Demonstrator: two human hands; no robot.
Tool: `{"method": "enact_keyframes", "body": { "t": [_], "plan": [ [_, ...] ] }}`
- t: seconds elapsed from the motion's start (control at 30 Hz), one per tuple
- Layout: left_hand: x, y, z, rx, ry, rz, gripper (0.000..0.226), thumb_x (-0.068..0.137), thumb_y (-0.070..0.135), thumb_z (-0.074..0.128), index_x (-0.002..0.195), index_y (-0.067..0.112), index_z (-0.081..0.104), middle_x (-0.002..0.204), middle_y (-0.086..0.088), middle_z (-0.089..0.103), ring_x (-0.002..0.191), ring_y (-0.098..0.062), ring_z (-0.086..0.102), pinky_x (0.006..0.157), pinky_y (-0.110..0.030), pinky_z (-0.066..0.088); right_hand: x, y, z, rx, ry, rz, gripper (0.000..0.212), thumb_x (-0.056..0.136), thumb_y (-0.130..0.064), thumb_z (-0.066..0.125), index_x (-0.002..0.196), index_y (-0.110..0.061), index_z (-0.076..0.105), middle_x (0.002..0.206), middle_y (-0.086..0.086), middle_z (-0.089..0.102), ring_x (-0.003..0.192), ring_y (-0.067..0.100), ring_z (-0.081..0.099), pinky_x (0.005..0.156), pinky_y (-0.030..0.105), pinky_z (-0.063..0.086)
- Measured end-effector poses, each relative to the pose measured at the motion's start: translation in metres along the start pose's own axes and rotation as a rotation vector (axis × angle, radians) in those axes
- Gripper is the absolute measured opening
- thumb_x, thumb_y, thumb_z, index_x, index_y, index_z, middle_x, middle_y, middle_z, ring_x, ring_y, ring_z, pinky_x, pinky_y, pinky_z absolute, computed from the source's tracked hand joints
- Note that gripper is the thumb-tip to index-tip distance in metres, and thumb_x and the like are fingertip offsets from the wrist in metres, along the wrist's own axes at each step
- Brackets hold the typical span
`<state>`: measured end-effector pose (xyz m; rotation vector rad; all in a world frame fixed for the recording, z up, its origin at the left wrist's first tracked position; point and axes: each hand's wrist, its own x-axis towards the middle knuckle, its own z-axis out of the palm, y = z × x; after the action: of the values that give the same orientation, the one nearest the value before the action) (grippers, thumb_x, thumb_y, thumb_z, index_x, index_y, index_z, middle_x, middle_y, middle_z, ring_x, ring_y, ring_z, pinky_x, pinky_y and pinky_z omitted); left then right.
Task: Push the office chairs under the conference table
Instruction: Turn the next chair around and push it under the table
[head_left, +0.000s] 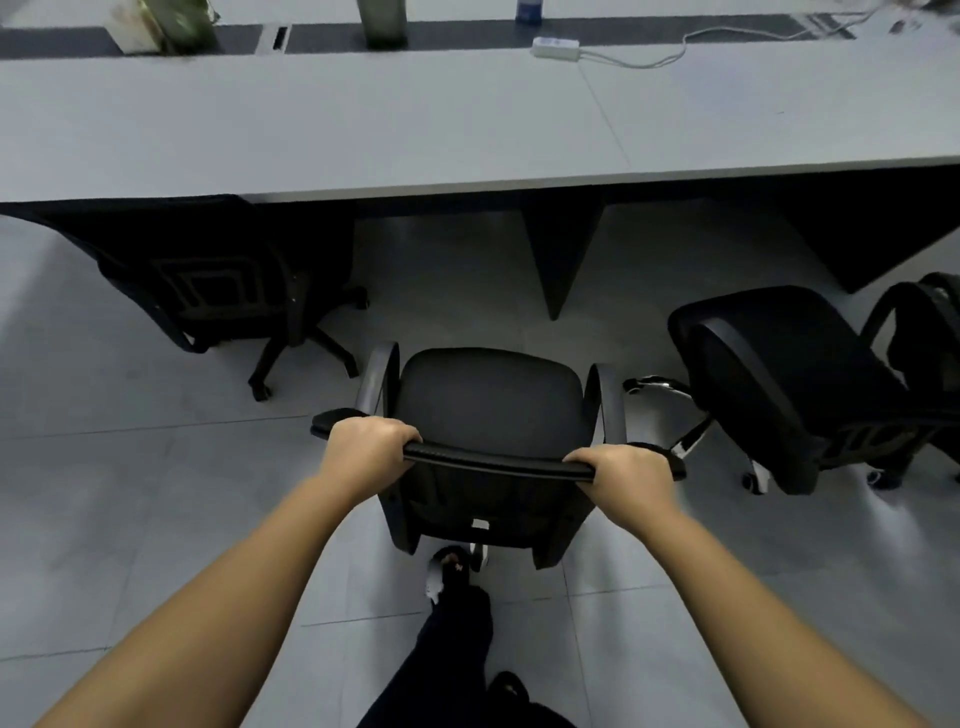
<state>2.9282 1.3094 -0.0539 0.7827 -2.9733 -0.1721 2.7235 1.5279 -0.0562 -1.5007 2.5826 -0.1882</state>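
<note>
A black office chair (491, 410) stands on the floor in front of me, its seat facing the long grey conference table (363, 130) and a short gap from the table's edge. My left hand (371, 441) grips the left end of the backrest's top edge. My right hand (621, 470) grips the right end of the same edge. A second black chair (208, 275) at the left sits partly tucked beneath the tabletop. A third black chair (779, 374) at the right stands out from the table, turned sideways.
A dark table leg panel (558, 254) hangs down just right of the gap ahead. On the tabletop lie a white power strip (556, 48) with cable, a bottle (383, 21) and a plant pot (171, 26). My leg and foot (452, 571) are behind the chair.
</note>
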Motion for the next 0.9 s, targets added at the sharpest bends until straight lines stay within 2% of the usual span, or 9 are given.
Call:
{"method": "enact_keyframes", "body": {
  "t": [0.17,0.3,0.4,0.5,0.6,0.67,0.8,0.9],
  "plan": [
    [0.050,-0.031,0.003,0.026,0.016,-0.030,0.012,0.061,0.018,0.079,0.066,0.026,0.072,0.054,0.005,0.068,0.048,-0.019,0.063,0.040,-0.023,0.041,0.070,0.006,-0.002,-0.019,-0.050,-0.047,0.022,0.087,-0.033,0.054,0.106,-0.038,0.064,0.097,-0.009,0.072,0.089,0.016,0.065,0.062,0.026,0.041],
    [0.101,-0.054,-0.003,0.033,0.012,-0.036,0.011,0.063,0.020,0.078,0.068,0.028,0.073,0.058,0.006,0.070,0.053,-0.018,0.065,0.042,-0.017,0.025,0.134,0.013,-0.008,-0.056,-0.095,-0.030,0.023,0.088,-0.036,0.052,0.109,-0.040,0.062,0.100,-0.010,0.072,0.092,0.015,0.064,0.062,0.025,0.038],
    [0.146,-0.076,-0.010,0.016,-0.019,-0.038,0.010,0.077,0.022,0.066,0.082,0.025,0.073,0.075,0.002,0.074,0.070,-0.024,0.068,0.049,-0.021,0.030,0.179,0.015,-0.015,-0.058,-0.112,-0.012,0.023,0.089,-0.035,0.052,0.108,-0.040,0.062,0.098,-0.009,0.072,0.091,0.016,0.064,0.062,0.026,0.038],
    [0.186,-0.092,-0.015,0.044,-0.094,-0.041,0.018,0.084,0.026,0.056,0.094,0.027,0.071,0.089,0.004,0.074,0.083,-0.022,0.067,0.048,-0.022,0.025,0.220,0.017,-0.022,-0.045,-0.086,-0.023,0.020,0.087,-0.033,0.056,0.105,-0.038,0.065,0.093,-0.007,0.073,0.086,0.018,0.065,0.061,0.027,0.041],
    [0.226,-0.095,-0.018,0.043,-0.173,-0.071,0.021,0.088,0.028,0.052,0.100,0.028,0.069,0.095,0.003,0.073,0.088,-0.020,0.066,0.059,-0.025,0.034,0.256,0.032,-0.028,-0.071,-0.119,-0.007,0.021,0.087,-0.029,0.055,0.103,-0.039,0.065,0.090,-0.008,0.073,0.082,0.017,0.065,0.058,0.026,0.037],
    [0.255,-0.094,-0.018,0.051,-0.193,-0.070,0.022,0.089,0.028,0.052,0.104,0.028,0.068,0.097,0.002,0.073,0.092,-0.021,0.065,0.062,-0.026,0.035,0.284,0.047,-0.035,-0.092,-0.150,0.007,0.024,0.088,-0.028,0.052,0.103,-0.041,0.064,0.092,-0.009,0.073,0.083,0.016,0.065,0.059,0.025,0.037],
    [0.305,-0.090,-0.012,0.062,-0.203,-0.088,0.019,0.087,0.026,0.056,0.100,0.022,0.069,0.090,-0.004,0.073,0.087,-0.028,0.066,0.059,-0.027,0.032,0.346,0.078,-0.052,-0.154,-0.210,-0.049,0.024,0.089,-0.033,0.049,0.106,-0.043,0.062,0.096,-0.007,0.072,0.088,0.018,0.064,0.063,0.026,0.038],
    [0.331,-0.089,-0.003,0.015,-0.126,-0.123,0.006,0.080,0.023,0.067,0.081,0.020,0.072,0.070,-0.006,0.072,0.068,-0.030,0.067,0.052,-0.025,0.032,0.389,0.102,-0.060,-0.161,-0.209,-0.116,0.024,0.088,-0.033,0.050,0.107,-0.043,0.062,0.097,-0.007,0.072,0.090,0.019,0.064,0.065,0.028,0.040]
  ]
}}
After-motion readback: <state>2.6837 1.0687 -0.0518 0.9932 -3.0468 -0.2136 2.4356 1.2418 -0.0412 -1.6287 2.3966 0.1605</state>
